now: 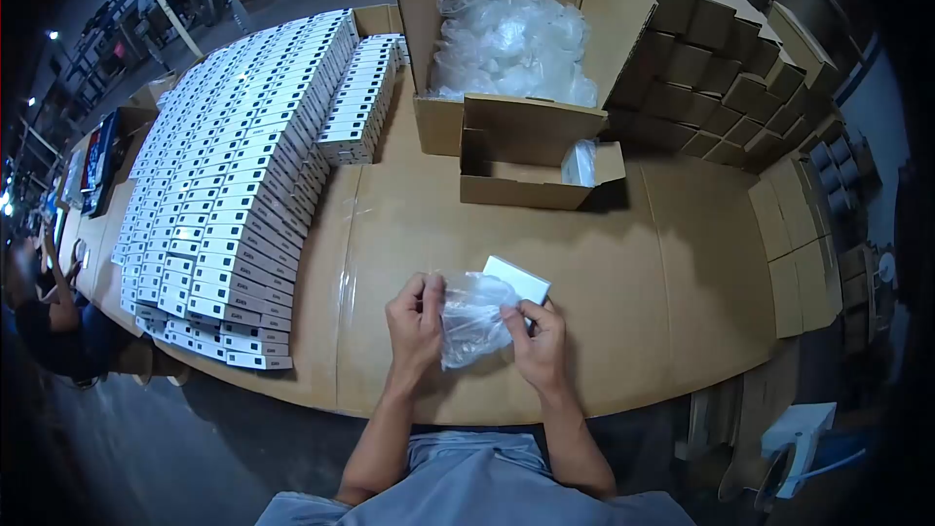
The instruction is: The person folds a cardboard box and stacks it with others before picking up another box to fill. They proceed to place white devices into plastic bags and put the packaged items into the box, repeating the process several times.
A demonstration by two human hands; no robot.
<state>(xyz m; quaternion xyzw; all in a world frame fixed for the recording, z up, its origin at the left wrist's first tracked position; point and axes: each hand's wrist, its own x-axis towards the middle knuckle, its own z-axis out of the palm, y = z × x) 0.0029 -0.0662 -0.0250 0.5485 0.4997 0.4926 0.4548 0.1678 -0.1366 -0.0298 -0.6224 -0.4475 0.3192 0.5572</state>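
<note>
My left hand [415, 323] pinches the left edge of a clear plastic bag [469, 323], fingers closed. The bag stretches across to my right hand [539, 343], whose thumb presses at its right edge. Fingers of my right hand are curled round the near right end of a small white box [519, 279], which lies tilted just behind the bag. Part of the box is hidden by the bag and the fingers. Further back stands an open brown carton [521, 193] with a bagged white box [579, 166] at its right end.
Many white boxes [234, 166] are stacked in rows on the left of the cardboard-covered table [409, 234]. A large carton [436, 127] full of clear plastic bags [511, 44] stands at the back. Brown cartons [716, 58] are piled at right. Another person [58, 321] sits far left.
</note>
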